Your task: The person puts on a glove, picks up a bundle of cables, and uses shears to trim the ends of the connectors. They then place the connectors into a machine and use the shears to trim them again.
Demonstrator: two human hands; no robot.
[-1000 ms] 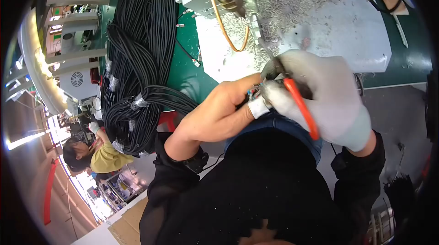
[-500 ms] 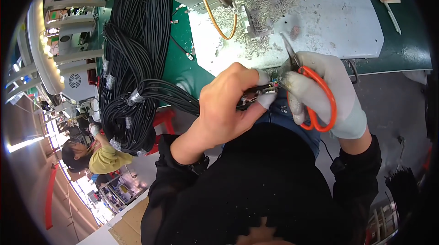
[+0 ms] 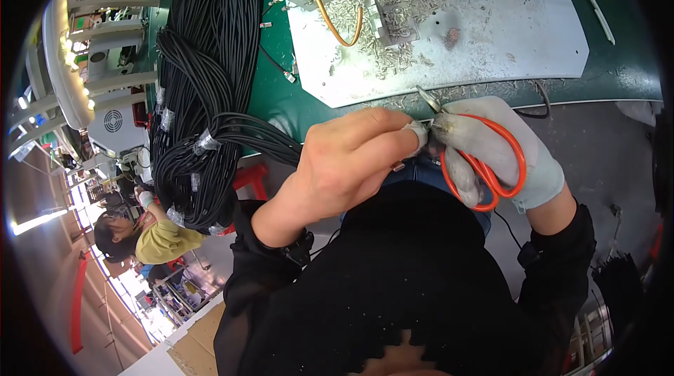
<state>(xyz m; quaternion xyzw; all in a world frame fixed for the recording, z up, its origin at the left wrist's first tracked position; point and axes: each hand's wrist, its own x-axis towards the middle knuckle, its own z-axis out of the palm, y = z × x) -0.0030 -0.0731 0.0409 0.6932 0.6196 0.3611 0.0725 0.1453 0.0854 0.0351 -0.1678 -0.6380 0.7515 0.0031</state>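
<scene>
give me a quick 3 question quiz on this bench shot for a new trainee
1. True or false: the right hand wears a pale glove.
2. What colour are the handles of the scissors in that hand? A) blue B) orange C) black
3. Fill in: the bare left hand pinches the end of thin black cables leading from the big ____ cable bundle on the green bench.

Key: 1 true; 2 B; 3 black

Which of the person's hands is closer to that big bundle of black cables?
Left. The bare left hand is right beside the black cables, seemingly gripping strands. The gloved right hand, holding orange scissors, is farther away.
</scene>
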